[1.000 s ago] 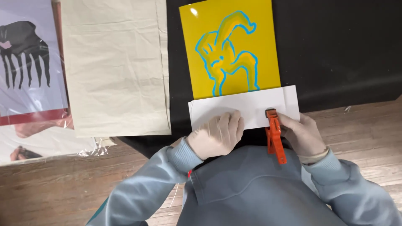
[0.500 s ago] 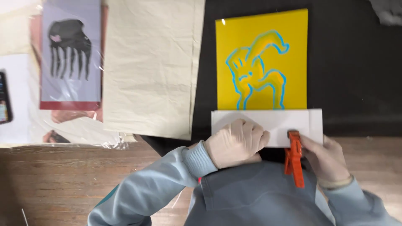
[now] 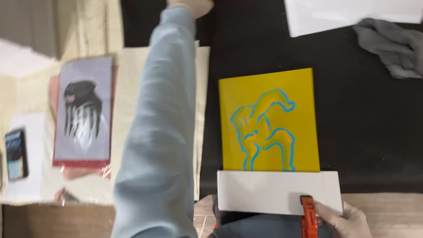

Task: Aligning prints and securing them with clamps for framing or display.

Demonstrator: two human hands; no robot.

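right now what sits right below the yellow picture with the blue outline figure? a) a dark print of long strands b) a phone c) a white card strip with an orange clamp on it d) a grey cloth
c: the white card strip lies along the bottom edge of the yellow picture, with the orange clamp on its lower edge next to the right hand; the grey cloth is far up at the right.

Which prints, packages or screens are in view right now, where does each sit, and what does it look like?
Yellow print: centre, on the black surface; upright rectangle, blue-outlined orange figure.
White card strip: across the print's lower edge; wide rectangle.
Grey print: left, red-backed, in clear wrap; dark long-haired shape.
Phone: far left; small dark rectangle, screen too blurred to read.
White sheet: top right.
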